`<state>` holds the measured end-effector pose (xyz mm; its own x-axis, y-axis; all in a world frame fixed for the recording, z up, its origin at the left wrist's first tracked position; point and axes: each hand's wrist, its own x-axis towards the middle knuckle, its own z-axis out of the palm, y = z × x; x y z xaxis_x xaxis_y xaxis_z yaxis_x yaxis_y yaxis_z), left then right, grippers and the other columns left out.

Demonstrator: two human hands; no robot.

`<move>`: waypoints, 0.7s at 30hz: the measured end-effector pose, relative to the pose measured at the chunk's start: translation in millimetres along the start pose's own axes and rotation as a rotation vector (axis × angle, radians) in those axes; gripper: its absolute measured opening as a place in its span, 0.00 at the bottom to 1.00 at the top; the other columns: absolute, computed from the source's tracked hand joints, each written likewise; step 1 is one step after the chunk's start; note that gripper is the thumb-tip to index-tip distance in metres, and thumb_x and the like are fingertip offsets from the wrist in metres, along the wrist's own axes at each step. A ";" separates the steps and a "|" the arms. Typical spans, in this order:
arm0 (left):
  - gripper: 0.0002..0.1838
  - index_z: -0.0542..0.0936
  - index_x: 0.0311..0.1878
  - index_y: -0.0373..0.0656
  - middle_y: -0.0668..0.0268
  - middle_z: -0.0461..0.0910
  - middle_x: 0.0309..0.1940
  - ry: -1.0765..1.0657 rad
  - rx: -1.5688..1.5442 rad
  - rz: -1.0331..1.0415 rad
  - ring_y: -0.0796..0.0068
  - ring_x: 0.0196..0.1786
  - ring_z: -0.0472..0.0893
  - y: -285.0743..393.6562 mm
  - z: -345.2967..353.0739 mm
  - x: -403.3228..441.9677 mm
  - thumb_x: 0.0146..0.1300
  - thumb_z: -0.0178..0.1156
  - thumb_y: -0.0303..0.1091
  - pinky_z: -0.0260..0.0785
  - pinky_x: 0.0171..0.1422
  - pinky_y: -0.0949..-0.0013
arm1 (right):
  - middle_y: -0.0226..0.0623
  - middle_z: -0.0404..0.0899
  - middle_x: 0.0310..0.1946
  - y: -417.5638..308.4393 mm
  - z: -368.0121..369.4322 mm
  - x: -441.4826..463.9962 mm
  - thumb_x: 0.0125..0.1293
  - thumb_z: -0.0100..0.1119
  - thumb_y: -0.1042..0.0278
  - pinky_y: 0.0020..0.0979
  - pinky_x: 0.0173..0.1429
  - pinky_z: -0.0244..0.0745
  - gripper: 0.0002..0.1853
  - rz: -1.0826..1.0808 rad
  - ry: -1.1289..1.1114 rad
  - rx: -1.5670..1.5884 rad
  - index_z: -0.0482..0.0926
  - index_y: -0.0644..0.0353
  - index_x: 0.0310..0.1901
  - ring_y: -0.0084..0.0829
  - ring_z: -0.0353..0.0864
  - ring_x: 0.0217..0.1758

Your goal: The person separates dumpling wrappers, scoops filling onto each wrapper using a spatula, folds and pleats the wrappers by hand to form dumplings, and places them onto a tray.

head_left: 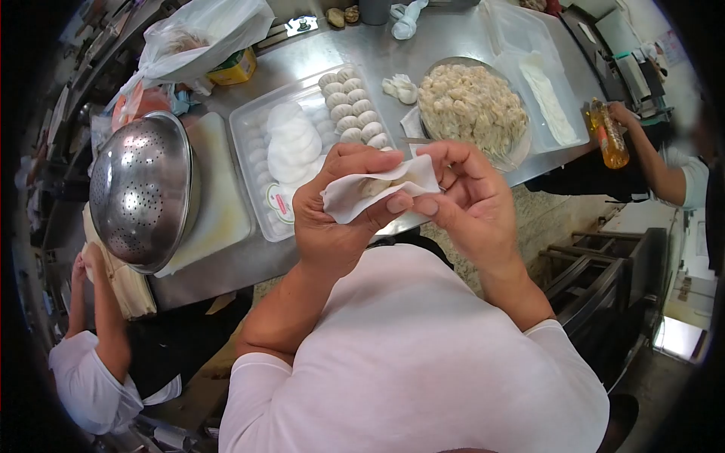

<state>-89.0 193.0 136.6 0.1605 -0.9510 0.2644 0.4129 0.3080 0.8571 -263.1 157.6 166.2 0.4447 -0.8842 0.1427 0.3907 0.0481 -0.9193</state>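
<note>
Between my two hands is a round white dumpling wrapper (346, 199), folded into a half-open pocket with pale filling showing inside. My left hand (332, 208) cups it from the left, thumb along the near edge. At its right end, my right hand (483, 215) pinches the edge with thumb and fingers. A thin flat implement (414, 140) shows just behind the right fingertips; its other end is hidden. Beyond the left hand, a stack of wrappers (291, 143) and rows of pleated dumplings (353, 106) lie on a clear plastic tray (243, 151). A heaped bowl of filling (472, 106) stands beyond the right hand.
A perforated steel colander (143, 192) sits on a cutting board (219, 219) at left. A plastic container (563, 98) with a white cloth stands at right. One person works at left; another person's hand (623, 113) holds a bottle of yellow liquid (608, 136) at right.
</note>
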 end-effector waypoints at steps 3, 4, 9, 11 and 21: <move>0.21 0.87 0.54 0.41 0.65 0.80 0.49 -0.035 -0.014 -0.024 0.77 0.51 0.78 2.8 -8.0 -2.9 0.57 0.79 0.27 0.72 0.57 0.72 | 0.34 0.80 0.46 9.6 -7.1 -3.7 0.69 0.65 0.82 0.18 0.44 0.76 0.15 -0.135 -0.007 -0.228 0.77 0.69 0.56 0.16 0.80 0.41; 0.21 0.87 0.54 0.41 0.65 0.80 0.49 -0.037 -0.016 -0.024 0.77 0.51 0.78 4.3 -11.3 -3.6 0.57 0.79 0.27 0.72 0.57 0.72 | 0.34 0.80 0.46 9.1 -4.1 -3.6 0.69 0.65 0.82 0.18 0.44 0.76 0.15 -0.136 -0.005 -0.230 0.77 0.69 0.56 0.16 0.80 0.41; 0.20 0.87 0.53 0.41 0.65 0.79 0.48 -0.091 0.078 -0.015 0.76 0.52 0.78 20.9 -15.0 -8.2 0.56 0.80 0.29 0.72 0.57 0.72 | 0.30 0.78 0.42 1.5 16.8 -3.1 0.70 0.65 0.80 0.16 0.41 0.71 0.10 0.043 0.017 -0.013 0.80 0.68 0.51 0.14 0.77 0.37; 0.20 0.87 0.52 0.40 0.65 0.80 0.48 -0.042 0.027 -0.083 0.76 0.52 0.78 24.1 -17.2 -9.8 0.56 0.80 0.29 0.72 0.57 0.72 | 0.30 0.77 0.42 1.4 14.0 -3.1 0.69 0.65 0.80 0.16 0.40 0.69 0.09 -0.056 -0.033 -0.216 0.81 0.67 0.50 0.15 0.75 0.37; 0.18 0.87 0.47 0.39 0.64 0.83 0.46 -0.083 0.017 -0.028 0.74 0.53 0.80 28.6 -21.4 -10.8 0.53 0.81 0.28 0.73 0.57 0.71 | 0.33 0.77 0.42 -8.5 22.1 -10.3 0.66 0.67 0.82 0.24 0.44 0.68 0.09 -0.309 -0.078 -0.668 0.84 0.64 0.47 0.23 0.73 0.39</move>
<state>-59.8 212.7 148.8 0.0738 -0.9586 0.2751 0.4007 0.2811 0.8720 -253.2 176.6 180.7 0.4594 -0.7749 0.4340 -0.0555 -0.5128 -0.8567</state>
